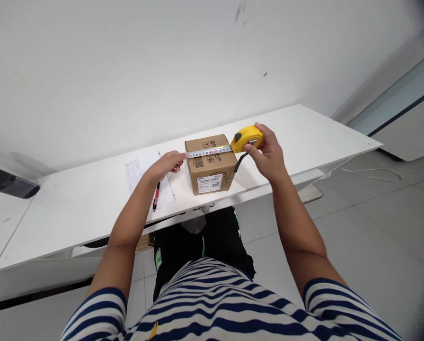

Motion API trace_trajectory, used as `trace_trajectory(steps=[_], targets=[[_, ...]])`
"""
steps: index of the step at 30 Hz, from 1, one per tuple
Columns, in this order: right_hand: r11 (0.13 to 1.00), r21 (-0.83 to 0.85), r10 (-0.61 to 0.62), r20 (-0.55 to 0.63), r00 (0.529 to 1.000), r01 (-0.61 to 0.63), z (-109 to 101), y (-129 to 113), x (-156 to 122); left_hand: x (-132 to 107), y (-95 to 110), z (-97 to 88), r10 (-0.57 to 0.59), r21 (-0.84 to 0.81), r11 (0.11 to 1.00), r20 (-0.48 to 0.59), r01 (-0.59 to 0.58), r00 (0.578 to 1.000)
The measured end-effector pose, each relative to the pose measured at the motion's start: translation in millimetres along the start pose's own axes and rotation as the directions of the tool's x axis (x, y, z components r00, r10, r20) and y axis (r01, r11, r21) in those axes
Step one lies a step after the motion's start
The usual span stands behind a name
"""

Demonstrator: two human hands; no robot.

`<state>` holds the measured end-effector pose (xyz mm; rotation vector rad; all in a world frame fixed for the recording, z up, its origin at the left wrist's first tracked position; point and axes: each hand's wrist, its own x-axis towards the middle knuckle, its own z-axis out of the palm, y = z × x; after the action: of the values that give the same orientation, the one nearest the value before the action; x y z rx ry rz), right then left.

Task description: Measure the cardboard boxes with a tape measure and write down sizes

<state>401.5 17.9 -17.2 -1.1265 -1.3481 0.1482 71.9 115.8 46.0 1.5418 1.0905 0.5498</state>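
A brown cardboard box (214, 169) stands on the white table (73, 203), with a white label on its near side and printing on top. Across its top lies the drawn-out blade of a yellow tape measure (248, 138). My right hand (269, 154) is closed around the tape measure's case, just beyond the box's right edge, and a black strap hangs from it. At the box's left edge, my left hand (167, 165) pinches the blade's free end between thumb and finger.
Written sheets of paper (136, 170) and a red and black pen (156, 196) lie left of the box. A black cylindrical object (11, 182) is at the far left. The wall (144, 71) rises behind the table. A white cable (371, 170) runs on the floor at right.
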Motion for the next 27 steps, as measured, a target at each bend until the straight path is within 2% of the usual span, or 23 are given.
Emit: trace_trajectory(steps=[4,7,16,21,24,27], targets=[[1.000,0.004,0.016,0.036,0.999,-0.016,4,-5,6,0,0,17.6,-0.005,0.036,0.999,-0.030,0.006,1.000],[1.000,0.013,0.011,0.026,1.000,-0.011,2,-4,4,-3,2,21.3,-0.021,0.032,0.999,-0.054,0.023,0.998],[1.000,-0.006,0.021,0.024,1.000,-0.020,1,-6,2,-7,7,18.8,0.064,0.121,0.991,-0.046,-0.058,0.997],[1.000,-0.013,-0.021,0.014,1.000,0.022,0,-10,6,-15,12,14.2,0.087,0.185,0.980,-0.056,-0.075,0.995],[0.997,-0.061,-0.059,-0.055,0.997,0.055,-3,-23,0,-18,21,4.2,0.128,0.130,0.984,-0.057,-0.120,0.990],[0.972,-0.191,-0.166,-0.162,0.973,0.134,-2,-45,-21,-12,45,-3.7,0.256,0.067,0.966,-0.133,-0.249,0.958]])
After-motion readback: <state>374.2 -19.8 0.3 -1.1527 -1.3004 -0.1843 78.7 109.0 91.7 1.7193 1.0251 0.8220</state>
